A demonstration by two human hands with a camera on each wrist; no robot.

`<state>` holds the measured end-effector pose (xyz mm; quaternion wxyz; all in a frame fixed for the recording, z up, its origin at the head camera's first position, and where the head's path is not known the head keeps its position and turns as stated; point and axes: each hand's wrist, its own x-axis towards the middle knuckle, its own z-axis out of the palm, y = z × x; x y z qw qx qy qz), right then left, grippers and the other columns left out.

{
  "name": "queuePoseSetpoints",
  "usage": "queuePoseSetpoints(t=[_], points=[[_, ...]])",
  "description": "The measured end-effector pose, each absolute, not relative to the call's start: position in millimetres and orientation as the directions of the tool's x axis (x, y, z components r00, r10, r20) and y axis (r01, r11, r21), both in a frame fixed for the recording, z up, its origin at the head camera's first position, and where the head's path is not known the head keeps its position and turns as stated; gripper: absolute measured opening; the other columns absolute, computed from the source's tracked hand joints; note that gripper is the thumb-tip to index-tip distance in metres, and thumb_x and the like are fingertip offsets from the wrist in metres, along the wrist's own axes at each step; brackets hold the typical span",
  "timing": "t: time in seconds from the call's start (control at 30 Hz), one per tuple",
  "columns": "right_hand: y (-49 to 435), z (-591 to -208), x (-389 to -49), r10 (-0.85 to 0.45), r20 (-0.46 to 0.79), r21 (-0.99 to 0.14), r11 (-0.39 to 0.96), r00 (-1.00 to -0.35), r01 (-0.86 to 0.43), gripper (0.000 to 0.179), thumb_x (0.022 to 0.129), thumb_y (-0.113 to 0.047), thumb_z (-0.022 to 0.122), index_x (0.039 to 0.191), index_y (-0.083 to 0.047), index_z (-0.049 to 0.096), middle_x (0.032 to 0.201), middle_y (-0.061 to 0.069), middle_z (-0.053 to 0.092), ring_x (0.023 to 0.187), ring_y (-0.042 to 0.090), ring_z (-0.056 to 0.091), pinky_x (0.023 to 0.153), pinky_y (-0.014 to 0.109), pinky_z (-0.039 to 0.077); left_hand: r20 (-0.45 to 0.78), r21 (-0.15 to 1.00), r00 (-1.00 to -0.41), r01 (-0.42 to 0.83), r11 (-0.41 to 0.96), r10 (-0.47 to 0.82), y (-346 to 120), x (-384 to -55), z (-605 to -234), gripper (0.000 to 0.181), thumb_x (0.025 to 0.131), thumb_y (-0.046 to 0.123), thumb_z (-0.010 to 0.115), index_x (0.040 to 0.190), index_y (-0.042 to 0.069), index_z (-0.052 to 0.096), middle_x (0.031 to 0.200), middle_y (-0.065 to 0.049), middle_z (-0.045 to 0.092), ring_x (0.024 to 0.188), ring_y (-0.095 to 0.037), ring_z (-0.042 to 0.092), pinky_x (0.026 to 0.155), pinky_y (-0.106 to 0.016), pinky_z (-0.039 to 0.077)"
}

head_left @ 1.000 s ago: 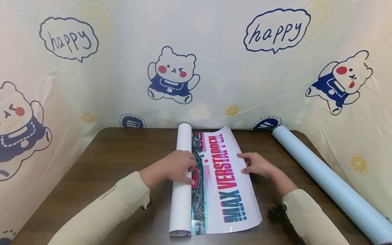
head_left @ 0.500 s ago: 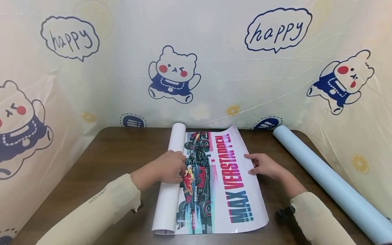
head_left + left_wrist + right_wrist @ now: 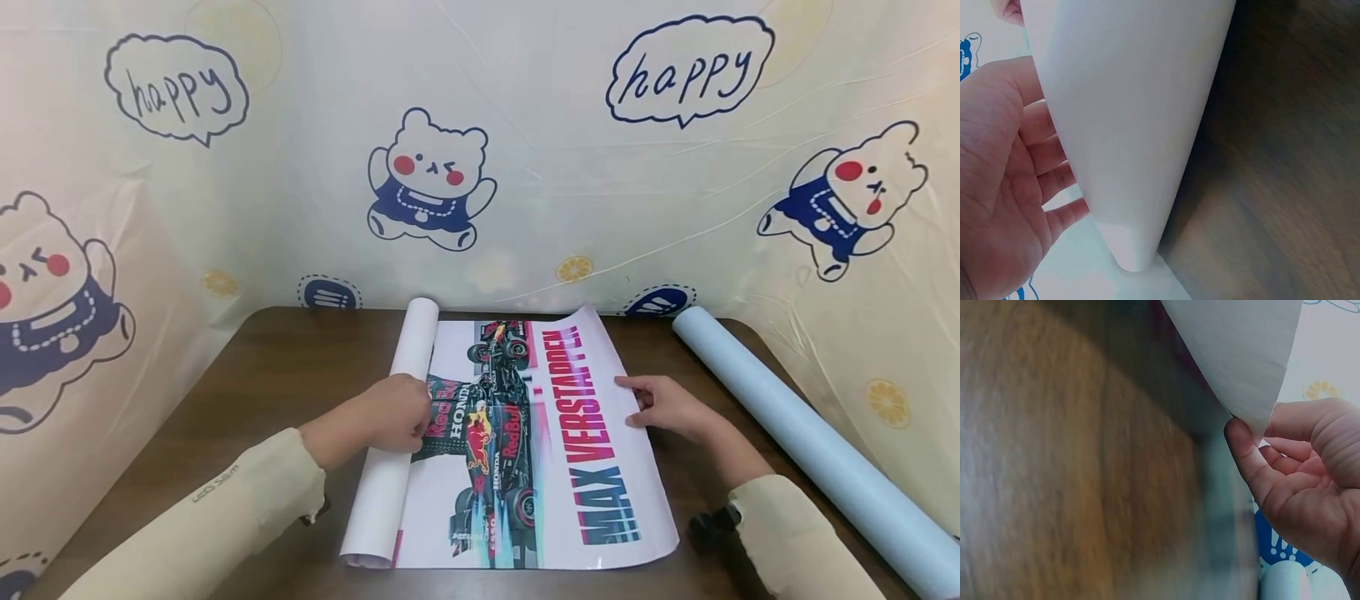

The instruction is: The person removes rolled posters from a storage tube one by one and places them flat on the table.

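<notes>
A partly unrolled poster [image 3: 592,417] lies on the table, printed with a racing car and the words "MAX VERSTAPPEN". Its left part is still a white roll [image 3: 375,492]. Over the middle of that roll is my left hand [image 3: 397,408], fingers curled around its upper side; in the left wrist view the roll [image 3: 1122,125] hides the fingertips. My right hand [image 3: 667,404] pinches the poster's right edge. In the right wrist view, thumb and fingers of the right hand [image 3: 1304,475] grip the slightly lifted edge, showing the poster's white back [image 3: 1241,356].
A long light-blue roll [image 3: 810,442] lies slanted along the right side of the brown table [image 3: 225,433]. Behind the table hangs a pale cloth [image 3: 315,167] printed with bears and "happy" bubbles.
My left hand has moved left with the roll, baring more of the poster, including the whole car. The right hand has shifted slightly right with the edge in its pinch.
</notes>
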<state>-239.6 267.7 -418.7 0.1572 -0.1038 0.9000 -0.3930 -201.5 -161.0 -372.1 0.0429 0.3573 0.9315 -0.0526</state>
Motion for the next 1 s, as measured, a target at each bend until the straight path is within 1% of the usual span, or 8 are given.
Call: queuePoseSetpoints(t=[0.1,0.23,0.4,0.5,0.6,0.73,0.87,1.0], points=[[272.4,-419.2,-240.0,-0.314,-0.193,-0.736,0.672,-0.93,-0.075,0.076,0.081,-0.017,0.08,0.147,-0.006,0.043,0.097,0.012,0.054,0.088,0.027,0.052,0.075,0.033,0.056,-0.123,-0.077,-0.757,0.652,0.754,0.642,-167.3,-200.9,-372.8,0.022,0.076,0.028,0.078,0.058,0.022,0.067,0.069,0.01,0.057,0.073,-0.011,0.048,0.075,-0.03,0.047],[277.9,-419.4,-240.5,-0.317,-0.185,-0.73,0.678,-0.93,-0.086,0.076,0.081,-0.018,0.081,0.146,-0.006,0.044,0.093,0.013,0.052,0.086,0.027,0.051,0.073,0.033,0.056,-0.131,-0.106,-0.772,0.634,0.766,0.621,-173.6,-201.4,-371.5,0.016,0.074,0.031,0.081,0.064,0.024,0.071,0.08,0.008,0.06,0.08,-0.012,0.048,0.078,-0.033,0.047],[283.4,-418.1,-239.0,-0.326,-0.178,-0.729,0.678,-0.929,-0.098,0.076,0.081,-0.017,0.08,0.146,-0.004,0.043,0.101,0.012,0.055,0.09,0.027,0.052,0.075,0.033,0.057,-0.174,-0.157,-0.803,0.595,0.789,0.571,-184.2,-202.2,-370.8,0.018,0.071,0.038,0.085,0.074,0.024,0.074,0.094,0.002,0.062,0.089,-0.017,0.048,0.08,-0.039,0.049],[287.0,-417.9,-237.4,-0.322,-0.178,-0.73,0.677,-0.93,-0.095,0.076,0.081,-0.017,0.08,0.146,-0.004,0.043,0.101,0.012,0.056,0.09,0.028,0.052,0.075,0.033,0.057,-0.184,-0.15,-0.811,0.582,0.8,0.555,-192.1,-201.2,-369.4,0.02,0.07,0.038,0.086,0.078,0.023,0.075,0.096,0.0,0.061,0.089,-0.019,0.048,0.08,-0.041,0.049],[291.3,-417.3,-236.2,-0.313,-0.177,-0.729,0.679,-0.933,-0.09,0.077,0.081,-0.017,0.08,0.146,-0.004,0.043,0.101,0.013,0.055,0.09,0.028,0.052,0.074,0.033,0.057,-0.181,-0.134,-0.825,0.56,0.818,0.535,-198.3,-201.7,-367.1,0.02,0.069,0.036,0.087,0.077,0.022,0.075,0.095,0.0,0.06,0.089,-0.02,0.048,0.08,-0.042,0.049],[295.8,-416.5,-235.1,-0.31,-0.179,-0.728,0.68,-0.934,-0.087,0.077,0.081,-0.018,0.08,0.146,-0.003,0.043,0.108,0.013,0.056,0.093,0.028,0.052,0.077,0.034,0.057,-0.173,-0.136,-0.849,0.523,0.842,0.499,-203.8,-203.9,-364.3,0.018,0.068,0.034,0.087,0.078,0.024,0.076,0.1,-0.002,0.06,0.09,-0.021,0.048,0.081,-0.043,0.049],[299.5,-415.0,-233.7,-0.312,-0.178,-0.73,0.678,-0.933,-0.087,0.077,0.081,-0.018,0.08,0.146,-0.003,0.042,0.115,0.015,0.056,0.096,0.029,0.053,0.08,0.037,0.057,-0.167,-0.145,-0.873,0.481,0.865,0.457,-210.5,-205.1,-362.5,0.022,0.068,0.033,0.087,0.084,0.023,0.077,0.102,-0.003,0.06,0.091,-0.023,0.049,0.084,-0.047,0.048],[304.0,-413.9,-231.9,-0.307,-0.167,-0.718,0.69,-0.937,-0.098,0.076,0.081,-0.016,0.08,0.146,-0.002,0.042,0.115,0.015,0.056,0.095,0.029,0.053,0.079,0.036,0.057,-0.164,-0.157,-0.888,0.453,0.878,0.429,-221.6,-206.7,-363.9,0.029,0.067,0.033,0.088,0.092,0.022,0.077,0.099,-0.003,0.059,0.09,-0.024,0.049,0.084,-0.05,0.047]])
